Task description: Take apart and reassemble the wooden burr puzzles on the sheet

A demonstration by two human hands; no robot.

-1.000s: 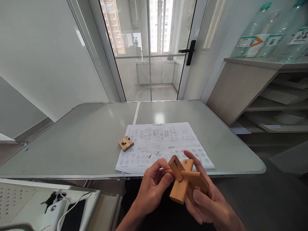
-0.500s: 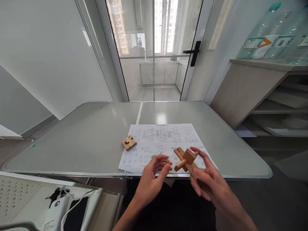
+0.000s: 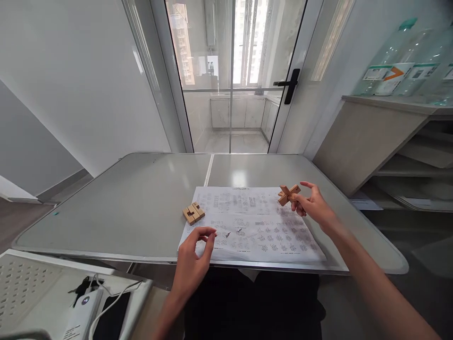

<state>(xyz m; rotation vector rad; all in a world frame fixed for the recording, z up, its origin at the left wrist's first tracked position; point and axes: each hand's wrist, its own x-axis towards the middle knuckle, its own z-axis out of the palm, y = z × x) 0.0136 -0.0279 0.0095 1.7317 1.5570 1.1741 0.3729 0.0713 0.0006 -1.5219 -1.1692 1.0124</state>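
Note:
My right hand (image 3: pixel 313 205) reaches over the right end of the printed sheet (image 3: pixel 244 245) and grips a wooden interlocking puzzle (image 3: pixel 289 194) made of crossed pieces, its forefinger stretched out. Whether the puzzle touches the paper I cannot tell. My left hand (image 3: pixel 194 257) hovers at the near left part of the sheet, fingers loosely curved, thumb near the forefinger, with nothing seen in it. Just beyond that hand, a flat group of light wooden blocks (image 3: pixel 193 213) lies on the paper's left edge.
A grey table (image 3: pixel 116 208) carries the sheet. At lower left a white trolley (image 3: pixel 28 278) holds a white power bank (image 3: pixel 83 311), a dark phone (image 3: pixel 112 314), keys and cables. Shelves with plastic bottles (image 3: pixel 392 71) stand at right; a glass door (image 3: pixel 230 113) is ahead.
My right hand has carried the wooden puzzle away from my body to the sheet's right side. My left hand has drawn back to the left. The view has shifted slightly.

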